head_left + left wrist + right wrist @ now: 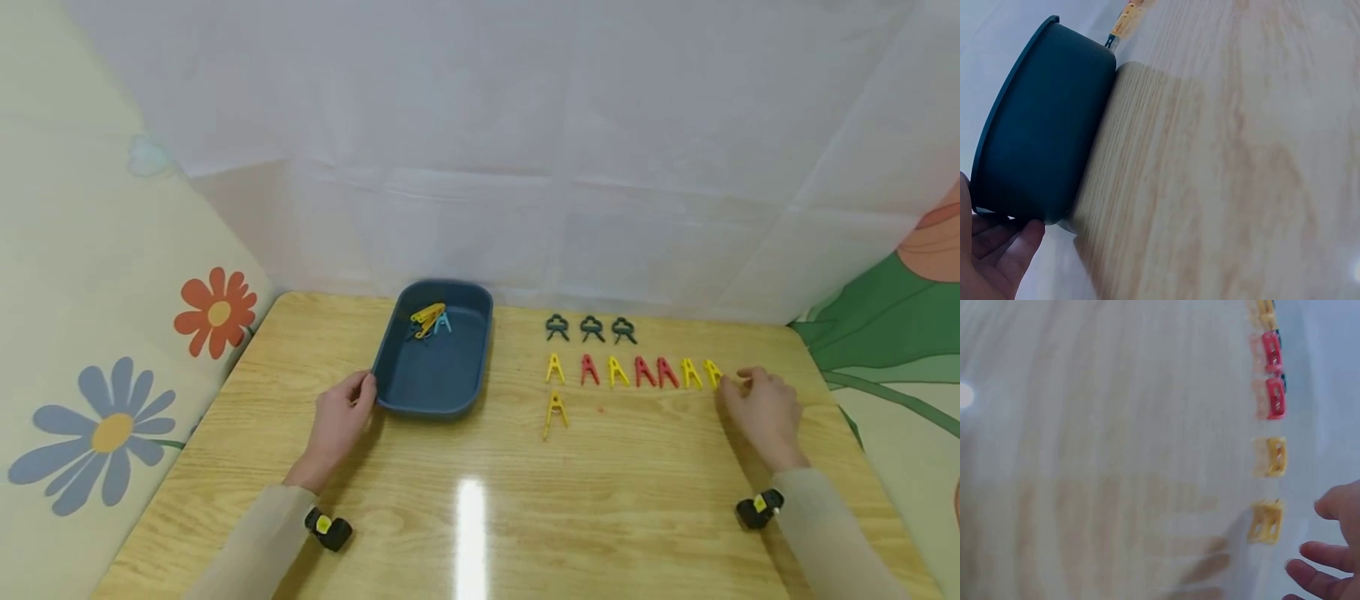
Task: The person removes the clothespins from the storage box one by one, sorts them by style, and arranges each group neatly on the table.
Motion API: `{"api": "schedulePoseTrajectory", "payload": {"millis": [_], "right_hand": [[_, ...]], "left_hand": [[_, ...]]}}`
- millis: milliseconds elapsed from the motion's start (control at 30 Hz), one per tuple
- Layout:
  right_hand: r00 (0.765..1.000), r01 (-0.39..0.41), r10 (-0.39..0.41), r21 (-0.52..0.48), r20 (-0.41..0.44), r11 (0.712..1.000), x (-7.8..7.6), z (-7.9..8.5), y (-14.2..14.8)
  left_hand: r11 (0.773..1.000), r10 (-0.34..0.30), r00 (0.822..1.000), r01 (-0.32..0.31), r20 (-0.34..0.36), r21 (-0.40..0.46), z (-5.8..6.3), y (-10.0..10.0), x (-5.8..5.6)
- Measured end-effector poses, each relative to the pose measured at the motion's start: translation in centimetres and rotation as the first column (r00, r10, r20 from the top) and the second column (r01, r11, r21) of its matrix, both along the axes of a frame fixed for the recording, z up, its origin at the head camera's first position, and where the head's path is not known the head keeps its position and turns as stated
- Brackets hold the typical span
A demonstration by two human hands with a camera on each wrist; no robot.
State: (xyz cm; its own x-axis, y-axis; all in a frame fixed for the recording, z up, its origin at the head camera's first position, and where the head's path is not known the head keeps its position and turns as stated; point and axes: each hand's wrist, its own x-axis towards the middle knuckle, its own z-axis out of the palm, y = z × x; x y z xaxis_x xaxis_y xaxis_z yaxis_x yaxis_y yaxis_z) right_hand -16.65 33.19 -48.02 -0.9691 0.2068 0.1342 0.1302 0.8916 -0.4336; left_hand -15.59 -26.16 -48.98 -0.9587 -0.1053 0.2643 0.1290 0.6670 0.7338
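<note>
My left hand (pixel 343 421) pinches the near left corner of a dark blue plastic tray (pixel 431 412); in the left wrist view its fingers (pixel 1019 253) lie against the tray's wall. Inside the tray are several yellow clips (pixel 429 317), a light blue clip (pixel 442 322) and some dark ones. Beside the last yellow clothespin (pixel 712 372) of a row hovers my right hand (pixel 767 412). The right wrist view has its thumb and fingers (pixel 1329 557) spread, apart from that clothespin (pixel 1266 523), holding nothing.
Along the row stand red clothespins (pixel 589 369) and yellow clothespins (pixel 617 372). Behind it are three dark green clips (pixel 592 328). A lone yellow clothespin (pixel 556 412) lies in front. White sheeting (pixel 480 233) borders the wooden table (pixel 600 517) at the back.
</note>
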Motion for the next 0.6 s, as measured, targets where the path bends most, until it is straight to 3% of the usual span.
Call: {"api": "schedulePoseTrajectory", "payload": {"millis": [133,233,600], "right_hand": [[0.997,-0.016,0.015,-0.014,-0.072,1.000,-0.4,1.1,-0.9],[0.991,-0.071,0.066,-0.042,-0.115,0.997,-0.7,2.2,-1.8],[0.965,-0.242,0.225,-0.128,-0.133,0.962,-2.0,5.1,-6.6]], "left_hand": [[1.000,-0.004,1.000,0.004,0.002,-0.001,0.2,0.0,0.0],[1.000,-0.006,1.000,0.006,0.003,0.001,0.3,0.0,0.0],[1.000,0.002,1.000,-0.002,-0.004,-0.008,0.4,0.0,0.2]]}}
